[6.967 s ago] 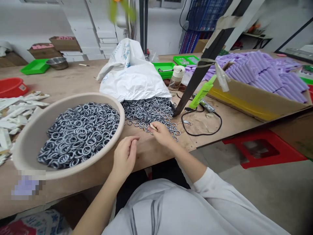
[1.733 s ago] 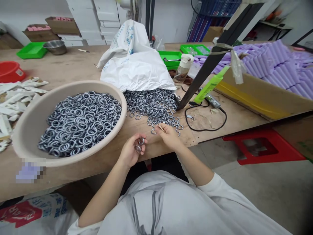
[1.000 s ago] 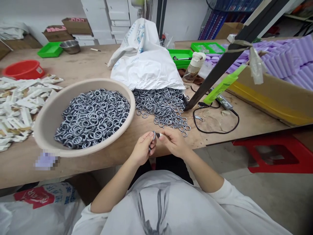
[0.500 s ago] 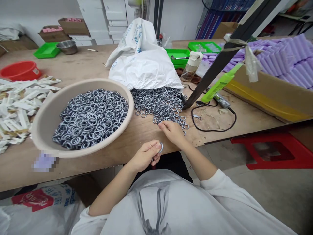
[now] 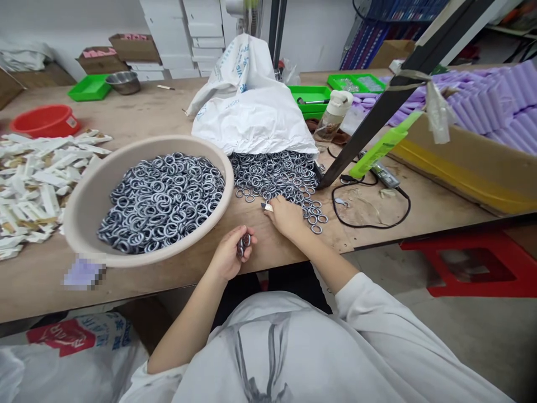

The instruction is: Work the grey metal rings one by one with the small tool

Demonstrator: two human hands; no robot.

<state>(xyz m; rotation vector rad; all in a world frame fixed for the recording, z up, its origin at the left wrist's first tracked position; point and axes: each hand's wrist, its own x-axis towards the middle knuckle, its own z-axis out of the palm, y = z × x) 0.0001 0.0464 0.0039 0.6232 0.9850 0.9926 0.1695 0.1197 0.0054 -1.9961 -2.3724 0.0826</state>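
- Our left hand (image 5: 230, 253) is curling its fingers around a few dark grey rings (image 5: 244, 244), by the near edge of the wooden table (image 5: 151, 286).
- Our right hand (image 5: 287, 217) is gripping a small white stick (image 5: 268, 207), its dark tip pointing left; the hand is resting at the near side of a loose ring pile (image 5: 272, 172), and we cannot tell whether its hidden fingertips are touching a ring.
- That pile is lying at the mouth of a white sack (image 5: 255, 120), on the far side.
- To the left, a wide beige basin (image 5: 81, 224) is holding many matching rings.
- Farther left, white strips (image 5: 39, 176) are lying heaped.
- To the right, a dark post (image 5: 364, 134) is slanting.
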